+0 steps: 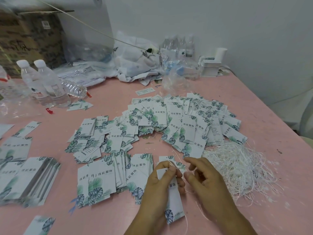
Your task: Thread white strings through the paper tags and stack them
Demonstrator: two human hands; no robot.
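left hand [163, 179] pinches a paper tag [174, 200]; right hand [202, 178], fingers curled, holds nothing visible.

Two bare hands and forearms come into the picture from the bottom edge. The left hand [160, 182] shows its back side, with the knuckles making a soft row of bumps. The right hand [203, 180] is seen also mostly from the back. The nails are cut short and look plain, without any polish, as far as the slightly blurred picture lets me judge. No ring is seen on the visible fingers, and no watch, bracelet or glove on the wrists. Both forearms are uncovered up to the frame edge; no sleeve or cuff reaches into the view. The fingers are slim and smooth.
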